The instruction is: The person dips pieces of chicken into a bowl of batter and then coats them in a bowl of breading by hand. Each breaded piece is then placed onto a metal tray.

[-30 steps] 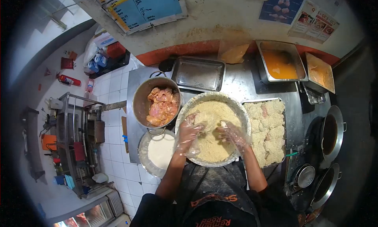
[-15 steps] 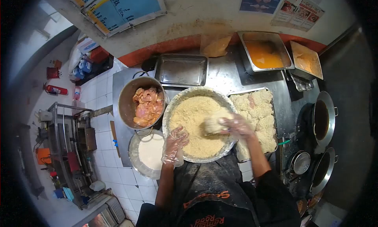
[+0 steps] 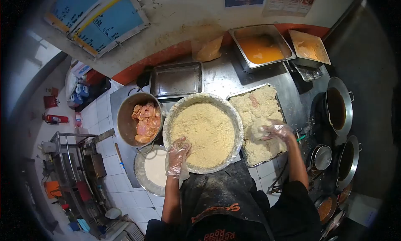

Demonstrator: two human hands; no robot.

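My right hand [image 3: 281, 130], in a clear plastic glove, holds a crumb-coated chicken piece [image 3: 260, 129] over the metal tray [image 3: 282, 111]. Several coated pieces [image 3: 255, 102] lie side by side in that tray, one with a pink patch showing. To the left stands a wide metal bowl [image 3: 238, 115] full of pale breadcrumbs [image 3: 209, 130]. My left hand [image 3: 178, 151], gloved as well, rests at the bowl's near left side, its fingers loosely spread on the crumbs with nothing in them.
Left of the bowl are a pot [image 3: 123, 120] of raw chicken [image 3: 147, 120] and a basin of white batter [image 3: 154, 168]. Behind sit a bare metal tray [image 3: 176, 79] and a deep pan of orange liquid [image 3: 261, 51]. Woks [image 3: 339, 109] line the right side.
My right hand has carried the coated chicken piece from above the breadcrumb bowl rightward to the tray. My left hand stays at the bowl's left side. The camera view has shifted.
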